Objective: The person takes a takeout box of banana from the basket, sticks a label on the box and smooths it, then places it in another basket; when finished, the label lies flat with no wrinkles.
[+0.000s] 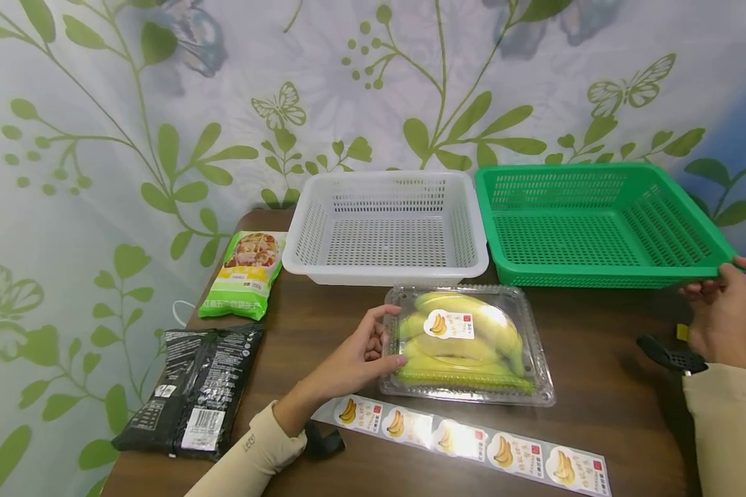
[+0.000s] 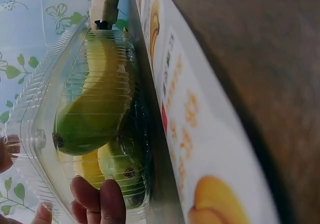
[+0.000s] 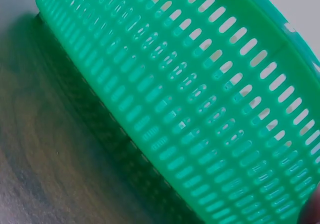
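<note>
A clear plastic box of bananas [image 1: 472,345] lies on the table with a round banana label [image 1: 449,324] on its closed lid. At its left end my left hand [image 1: 363,348] holds it, thumb near the front corner and index finger near the back one; the left wrist view shows fingertips [image 2: 112,199] against the ribbed side. My right hand [image 1: 730,307] grips the front right corner of the green basket [image 1: 609,273]. In the right wrist view the basket's slotted wall [image 3: 175,94] fills most of the picture, with only a fingertip showing.
A strip of banana stickers [image 1: 466,442] runs along the table's front. The white basket [image 1: 385,273] stands left of the green one, against the patterned curtain [image 1: 360,83]. On the left lie a green food packet [image 1: 239,273] and a black packet [image 1: 193,386].
</note>
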`<state>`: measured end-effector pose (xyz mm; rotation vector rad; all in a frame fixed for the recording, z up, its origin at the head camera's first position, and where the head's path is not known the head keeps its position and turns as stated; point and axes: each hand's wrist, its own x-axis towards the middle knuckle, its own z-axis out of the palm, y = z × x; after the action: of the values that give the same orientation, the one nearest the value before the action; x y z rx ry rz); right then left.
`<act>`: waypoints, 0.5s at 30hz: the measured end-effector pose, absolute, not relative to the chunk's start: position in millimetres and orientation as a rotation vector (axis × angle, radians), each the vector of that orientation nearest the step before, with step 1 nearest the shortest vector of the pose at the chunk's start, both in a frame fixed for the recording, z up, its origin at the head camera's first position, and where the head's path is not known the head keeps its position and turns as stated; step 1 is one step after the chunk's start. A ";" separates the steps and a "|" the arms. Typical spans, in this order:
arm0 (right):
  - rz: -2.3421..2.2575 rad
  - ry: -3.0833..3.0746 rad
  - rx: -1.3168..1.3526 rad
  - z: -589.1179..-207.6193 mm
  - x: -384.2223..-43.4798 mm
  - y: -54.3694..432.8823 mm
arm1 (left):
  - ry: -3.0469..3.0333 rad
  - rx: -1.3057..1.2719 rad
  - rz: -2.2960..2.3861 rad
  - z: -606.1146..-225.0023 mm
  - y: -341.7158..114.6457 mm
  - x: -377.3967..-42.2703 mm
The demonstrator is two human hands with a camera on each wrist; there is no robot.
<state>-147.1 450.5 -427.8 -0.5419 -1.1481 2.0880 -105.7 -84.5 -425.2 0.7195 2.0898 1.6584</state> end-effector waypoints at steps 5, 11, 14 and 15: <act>2.078 -1.190 -0.539 -429.2 -144.5 450.6 | 2.112 0.707 1.676 -424.7 -82.9 -102.7; 2.067 -1.218 -0.528 -429.2 -142.3 451.0 | 2.130 0.720 1.714 -419.1 -76.1 -95.6; 2.074 -1.212 -0.530 -428.1 -142.4 451.6 | 2.141 0.752 1.713 -415.6 -72.8 -92.2; 2.081 -1.204 -0.526 -427.7 -142.8 451.9 | 2.138 0.763 1.715 -414.4 -72.1 -91.5</act>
<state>-142.8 451.9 -427.7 -0.5265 -1.2040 2.0812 -91.5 -72.1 -414.4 0.7634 2.1379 1.7145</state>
